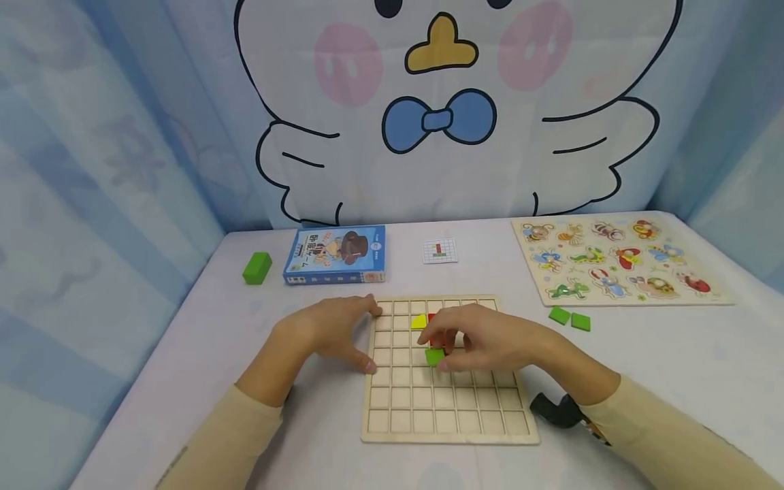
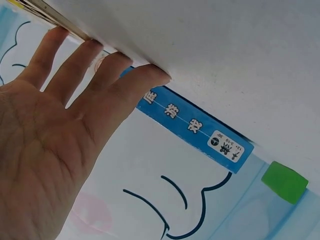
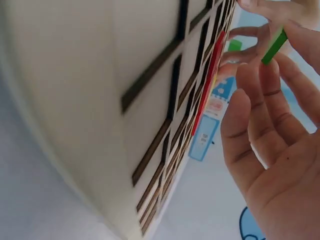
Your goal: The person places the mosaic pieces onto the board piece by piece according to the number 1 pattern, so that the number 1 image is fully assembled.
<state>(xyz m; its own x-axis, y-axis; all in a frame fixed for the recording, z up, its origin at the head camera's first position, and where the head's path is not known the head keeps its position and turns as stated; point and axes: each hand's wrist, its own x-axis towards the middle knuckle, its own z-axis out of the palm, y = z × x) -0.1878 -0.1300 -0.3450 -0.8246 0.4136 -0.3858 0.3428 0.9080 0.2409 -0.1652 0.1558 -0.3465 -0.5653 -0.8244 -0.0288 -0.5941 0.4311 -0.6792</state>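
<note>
My right hand [image 1: 490,340] hovers above the wooden grid board [image 1: 450,438] and pinches a thin green square tile [image 1: 434,356] between thumb and fingertip. The right wrist view shows this green tile [image 3: 274,46] edge-on, held off the board. Beneath that hand, red pieces [image 3: 207,82] lie on the grid, partly covered by my fingers in the head view. A yellow piece [image 1: 418,322] sits just left of them. My left hand [image 1: 331,332] rests at the board's left edge, thumb and fingers spread apart. Its fingers [image 2: 80,65] look fairly straight in the left wrist view.
Behind the board lie a blue game box [image 1: 335,254] and a small pattern card [image 1: 439,250]. A green block [image 1: 257,268] stands far left. Two green tiles [image 1: 580,322] lie right of the board, near an insect puzzle board [image 1: 621,262]. A dark object [image 1: 557,412] is by the right wrist.
</note>
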